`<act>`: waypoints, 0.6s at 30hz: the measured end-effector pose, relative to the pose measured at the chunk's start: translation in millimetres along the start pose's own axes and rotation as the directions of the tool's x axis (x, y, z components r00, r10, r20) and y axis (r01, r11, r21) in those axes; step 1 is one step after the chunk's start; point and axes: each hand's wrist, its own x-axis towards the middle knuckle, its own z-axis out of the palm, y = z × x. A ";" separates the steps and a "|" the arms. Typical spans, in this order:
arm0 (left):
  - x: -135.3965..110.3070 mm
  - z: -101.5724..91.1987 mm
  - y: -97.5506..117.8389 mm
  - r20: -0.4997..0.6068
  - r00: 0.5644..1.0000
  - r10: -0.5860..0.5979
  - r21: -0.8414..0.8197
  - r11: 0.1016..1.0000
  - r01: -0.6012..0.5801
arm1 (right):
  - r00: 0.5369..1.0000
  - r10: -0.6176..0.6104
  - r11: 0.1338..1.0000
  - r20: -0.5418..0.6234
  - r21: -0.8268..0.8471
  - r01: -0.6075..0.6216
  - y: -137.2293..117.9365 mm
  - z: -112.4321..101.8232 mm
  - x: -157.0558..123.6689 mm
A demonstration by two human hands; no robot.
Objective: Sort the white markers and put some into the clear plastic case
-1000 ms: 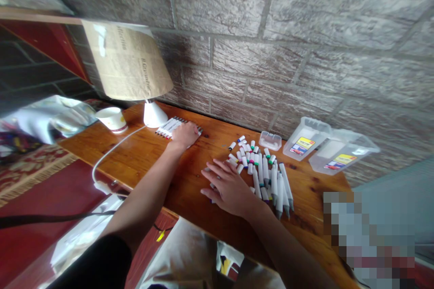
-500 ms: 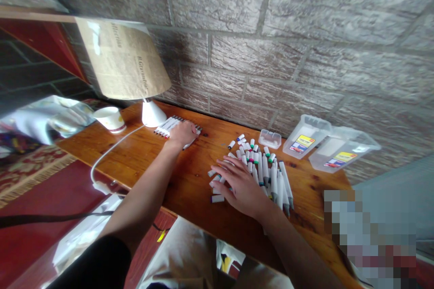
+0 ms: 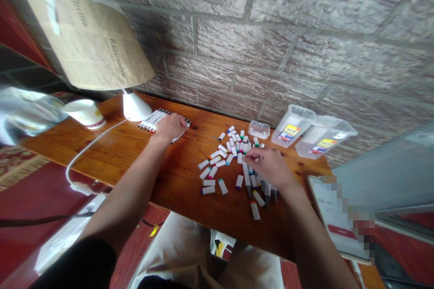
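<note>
2 clear plastic bins point(image 3: 293, 126) stand upright. Left hand point(image 3: 169, 127) covers aligned markers point(image 3: 152, 120), right hand point(image 3: 272, 167) loose markers point(image 3: 247, 177); I cannot tell their grips.

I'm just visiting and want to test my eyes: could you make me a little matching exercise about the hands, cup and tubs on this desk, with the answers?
Things
1. left hand
2. right hand
3. cup
4. tubs

Places or states
A. left of the lamp base
B. over the loose markers
C. see-through
D. over the row of pens

Pairs: 1-D, 2-B, 3-A, 4-C
</note>
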 end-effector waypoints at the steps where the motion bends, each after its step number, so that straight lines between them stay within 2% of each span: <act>1: 0.5 0.4 -0.1 -0.003 1.000 0.003 -0.004 1.000 -0.003 | 0.999 0.002 1.000 0.036 -0.011 -0.001 -4.0 1.2 -1.7; 3: 1.6 1.3 -0.4 0.003 1.000 0.008 -0.011 1.000 -0.008 | 0.995 0.042 0.998 0.086 -0.059 -0.037 -11.0 3.3 -4.6; 6: 3.3 3.1 -1.2 0.009 1.000 0.012 -0.016 1.000 -0.012 | 0.985 0.137 0.980 0.103 -0.162 -0.119 -18.9 6.7 -6.7; 8: 4.1 4.5 -1.8 -0.008 1.000 0.022 -0.021 1.000 -0.023 | 0.983 0.157 0.969 0.097 -0.210 -0.134 -21.6 9.2 -6.9; 10: 4.6 6.1 -2.1 -0.037 0.998 0.045 -0.040 0.998 -0.047 | 0.983 0.154 0.973 0.095 -0.190 -0.134 -20.6 10.5 -6.2; 12: 5.2 7.9 -2.0 -0.077 0.992 0.096 -0.092 0.990 -0.103 | 0.984 0.142 0.990 0.108 -0.041 -0.138 -15.4 9.4 -4.8; 14: 5.9 9.7 -0.7 -0.126 0.974 0.189 -0.183 0.961 -0.210 | 0.984 0.133 0.959 0.118 0.234 -0.158 -7.5 5.6 -2.6; 16: 5.9 11.1 2.5 -0.185 0.935 0.301 -0.298 0.890 -0.346 | 0.984 0.133 0.843 0.119 0.508 -0.175 -0.6 0.6 -0.1; 18: 3.9 12.1 8.4 -0.244 0.888 0.391 -0.417 0.784 -0.460 | 0.986 0.133 0.700 0.100 0.694 -0.165 2.3 -3.2 2.0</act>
